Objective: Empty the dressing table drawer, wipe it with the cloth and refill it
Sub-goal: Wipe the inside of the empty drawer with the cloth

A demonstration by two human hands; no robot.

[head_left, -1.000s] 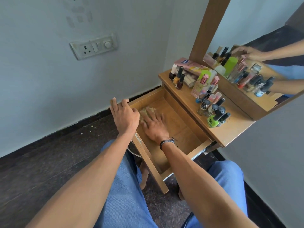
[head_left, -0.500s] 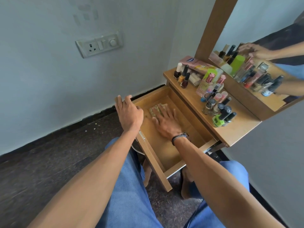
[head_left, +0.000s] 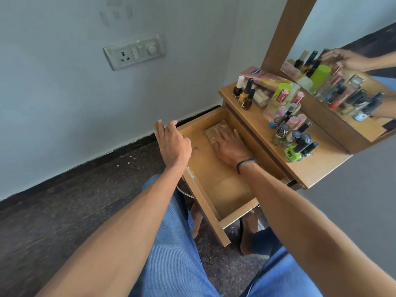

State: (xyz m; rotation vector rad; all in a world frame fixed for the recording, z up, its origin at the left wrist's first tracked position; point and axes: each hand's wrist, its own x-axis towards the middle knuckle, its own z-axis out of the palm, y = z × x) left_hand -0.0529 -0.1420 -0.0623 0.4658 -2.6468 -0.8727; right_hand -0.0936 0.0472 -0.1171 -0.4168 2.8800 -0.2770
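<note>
The wooden drawer (head_left: 227,196) of the dressing table stands pulled out, with nothing in it but the cloth. A beige checked cloth (head_left: 214,131) lies flat on the drawer floor near the far end. My right hand (head_left: 230,146) presses on it with straight, spread fingers, palm down. My left hand (head_left: 173,144) grips the top of the drawer's front panel at its far corner, fingers hooked over the edge. Nail polish bottles and perfumes (head_left: 287,125) stand crowded on the table top (head_left: 321,166).
A mirror (head_left: 351,61) in a wooden frame rises behind the bottles. A wall with a switch plate (head_left: 135,52) stands to the left, above a dark stone floor (head_left: 64,200). My knees in blue jeans sit under the drawer, bare feet below.
My right hand has slid the cloth along the drawer floor toward the far end. My left hand has stayed on the drawer's front panel.
</note>
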